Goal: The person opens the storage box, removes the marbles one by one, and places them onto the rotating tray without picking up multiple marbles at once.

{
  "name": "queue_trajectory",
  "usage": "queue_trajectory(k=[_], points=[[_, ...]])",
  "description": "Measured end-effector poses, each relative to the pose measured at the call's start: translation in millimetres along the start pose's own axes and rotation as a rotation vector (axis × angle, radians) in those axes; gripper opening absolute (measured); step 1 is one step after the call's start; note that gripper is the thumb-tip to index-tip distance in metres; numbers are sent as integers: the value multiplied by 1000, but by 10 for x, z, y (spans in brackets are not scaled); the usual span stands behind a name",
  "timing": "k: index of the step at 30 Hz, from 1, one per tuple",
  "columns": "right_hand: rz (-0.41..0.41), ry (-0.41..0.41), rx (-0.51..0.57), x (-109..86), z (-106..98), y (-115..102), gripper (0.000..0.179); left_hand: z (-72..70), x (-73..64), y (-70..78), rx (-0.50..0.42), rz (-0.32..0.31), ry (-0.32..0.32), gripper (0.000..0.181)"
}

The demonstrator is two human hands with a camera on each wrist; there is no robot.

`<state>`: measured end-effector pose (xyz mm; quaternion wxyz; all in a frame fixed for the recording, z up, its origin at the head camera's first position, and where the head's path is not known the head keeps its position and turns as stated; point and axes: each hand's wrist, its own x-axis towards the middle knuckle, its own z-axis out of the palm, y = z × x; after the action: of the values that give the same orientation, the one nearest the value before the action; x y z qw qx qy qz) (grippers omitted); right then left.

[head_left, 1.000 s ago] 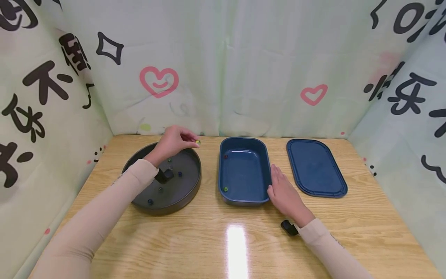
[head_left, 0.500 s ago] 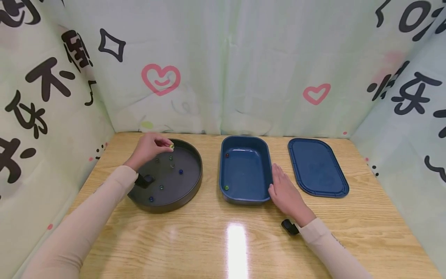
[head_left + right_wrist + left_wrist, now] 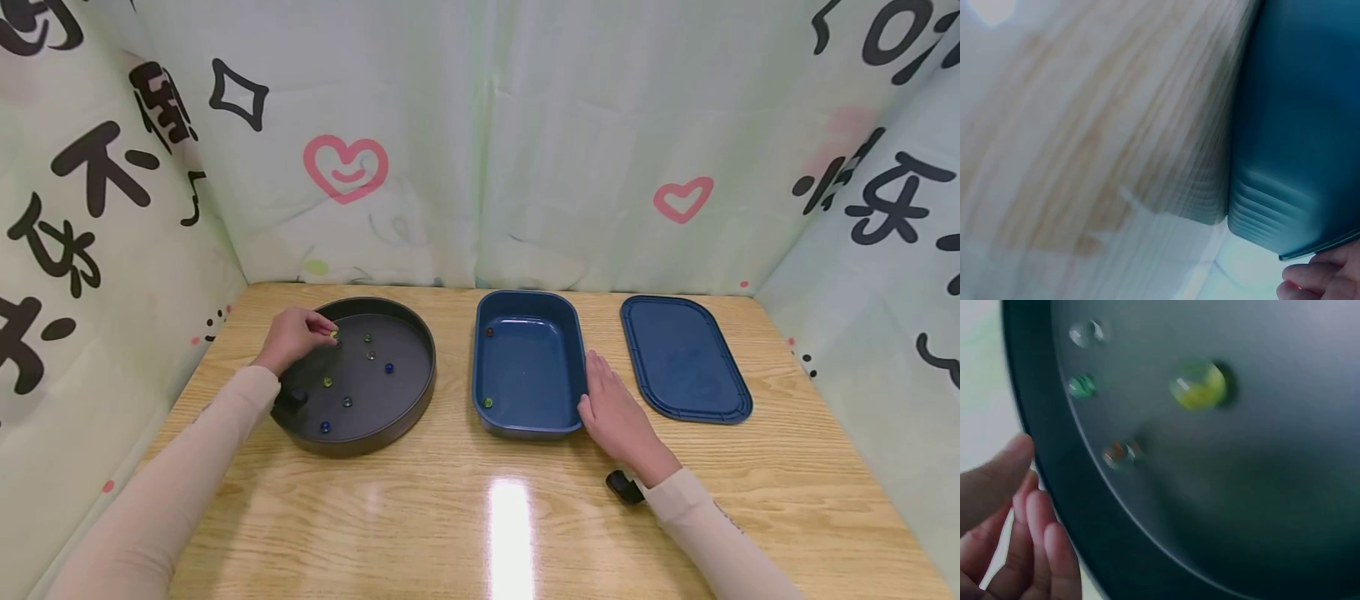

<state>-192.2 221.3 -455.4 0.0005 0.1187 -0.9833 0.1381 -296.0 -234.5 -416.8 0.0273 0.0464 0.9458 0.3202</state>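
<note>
My left hand (image 3: 294, 337) is over the far left rim of the round dark grey pan (image 3: 408, 412). Its thumb and fingers pinch a yellow-green marble (image 3: 333, 334); the left wrist view does not show that marble. Inside the pan lie several marbles, among them a yellow one (image 3: 1197, 385), a green one (image 3: 1082, 386), a clear one (image 3: 1087, 333) and a blue one (image 3: 389, 367). With fingers straight, my right hand (image 3: 618, 421) rests along the right wall of the blue rectangular box (image 3: 528, 375). That box contains a red-brown marble (image 3: 490, 332) and a green marble (image 3: 487, 402).
To the right of the box, a blue lid (image 3: 686, 358) lies flat on the wooden table (image 3: 390, 525). Printed curtains (image 3: 480, 150) stand behind the table and at both sides. A gap of bare wood separates pan and box.
From the pan's right side, my left hand has moved left across it and slightly down, still pinching the yellow-green marble. My right hand stays against the box.
</note>
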Motion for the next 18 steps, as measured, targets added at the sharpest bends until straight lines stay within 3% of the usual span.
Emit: queue_trajectory(k=[6, 12, 18], points=[[-2, 4, -4, 4, 11, 8, 60, -6, -6, -124, 25, -43, 13, 19], [-4, 7, -5, 10, 15, 17, 61, 15, 10, -197, 53, -70, -72, 19], [-6, 12, -4, 11, 29, 30, 60, 42, 22, -214, 53, -68, -110, 17]])
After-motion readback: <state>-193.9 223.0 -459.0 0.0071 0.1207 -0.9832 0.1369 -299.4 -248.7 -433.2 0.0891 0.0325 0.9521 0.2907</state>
